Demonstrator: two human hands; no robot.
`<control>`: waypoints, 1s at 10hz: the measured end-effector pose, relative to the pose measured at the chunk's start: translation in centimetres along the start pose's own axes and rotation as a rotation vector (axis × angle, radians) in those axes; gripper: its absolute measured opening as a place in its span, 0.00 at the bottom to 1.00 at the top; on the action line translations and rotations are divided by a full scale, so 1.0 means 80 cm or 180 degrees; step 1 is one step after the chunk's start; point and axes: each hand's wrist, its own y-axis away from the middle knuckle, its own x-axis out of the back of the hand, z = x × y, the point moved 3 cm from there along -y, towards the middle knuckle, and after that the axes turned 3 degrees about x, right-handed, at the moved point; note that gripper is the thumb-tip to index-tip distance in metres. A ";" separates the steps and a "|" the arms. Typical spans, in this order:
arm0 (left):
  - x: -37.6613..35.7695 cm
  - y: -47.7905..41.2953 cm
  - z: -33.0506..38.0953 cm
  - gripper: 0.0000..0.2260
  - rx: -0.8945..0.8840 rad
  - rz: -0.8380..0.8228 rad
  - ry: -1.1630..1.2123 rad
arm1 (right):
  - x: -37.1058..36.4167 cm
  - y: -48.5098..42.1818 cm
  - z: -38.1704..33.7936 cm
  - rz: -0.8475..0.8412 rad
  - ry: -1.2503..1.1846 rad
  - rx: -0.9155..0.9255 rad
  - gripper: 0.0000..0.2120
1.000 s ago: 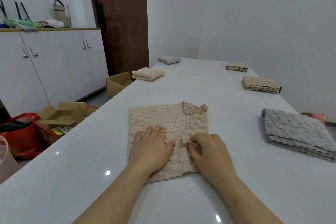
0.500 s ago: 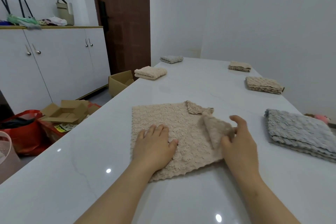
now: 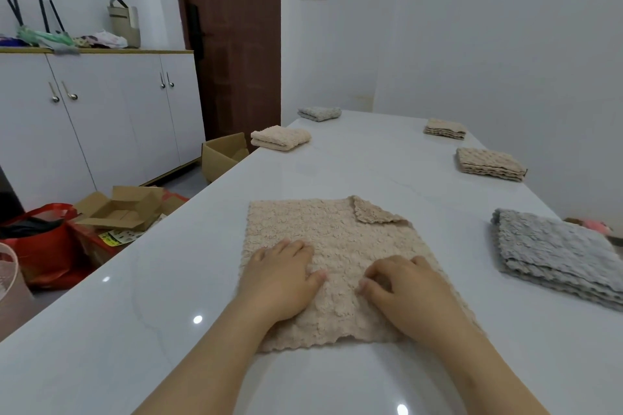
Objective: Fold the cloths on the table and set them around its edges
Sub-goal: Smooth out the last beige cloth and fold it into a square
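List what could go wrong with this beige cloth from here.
On the beige cloth, the far right corner lies turned over; folding now would likely trap it, leaving a lump. The left hand and right hand rest on its near half, so the far half may slide on the glossy table.

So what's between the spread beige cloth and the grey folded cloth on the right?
Only bare table between the beige cloth and grey cloth, in the head view.

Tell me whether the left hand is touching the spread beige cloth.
Touching. The head view shows the left hand lying flat on the beige cloth, palm pressed on its surface with no gap.
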 end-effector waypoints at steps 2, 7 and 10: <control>0.027 0.009 -0.006 0.18 -0.0039 0.0771 0.0578 | 0.010 0.008 -0.013 0.0022 -0.0265 0.0025 0.13; -0.010 -0.012 -0.003 0.26 -0.0322 -0.0075 -0.0064 | -0.010 -0.092 0.053 -0.0155 0.0258 -0.0620 0.24; -0.011 -0.013 -0.006 0.26 -0.0350 -0.0168 -0.0108 | -0.015 -0.073 0.025 -0.0273 0.0493 -0.0545 0.25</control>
